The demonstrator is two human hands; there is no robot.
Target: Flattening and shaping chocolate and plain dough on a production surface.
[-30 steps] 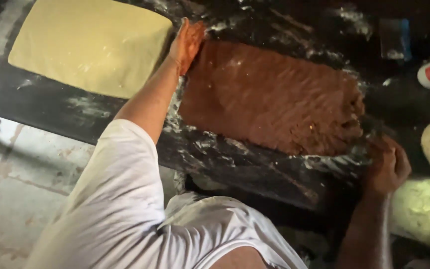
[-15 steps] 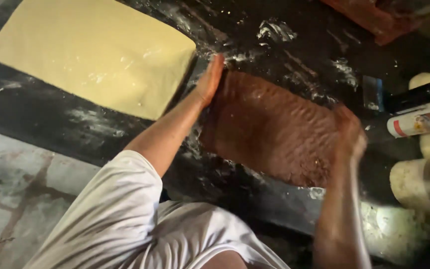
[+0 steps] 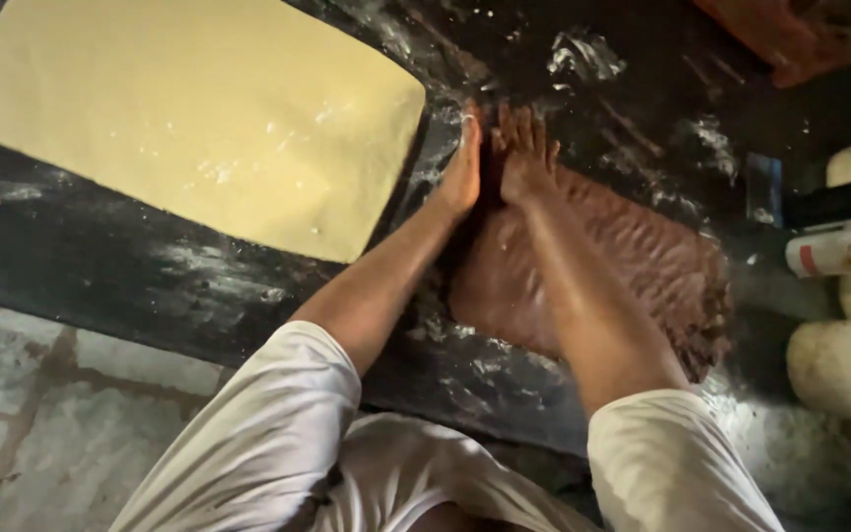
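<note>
2 hands, left hand & right hand, on brown dough, floury black table.

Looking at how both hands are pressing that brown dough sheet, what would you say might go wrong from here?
The left hand and right hand meet at the far left corner of the brown dough sheet, so it may stretch thin or tear there. That corner lies close to the yellow dough sheet; a push could smear one colour into the other. The bottle lying beside the brown sheet's right end might get knocked.
</note>
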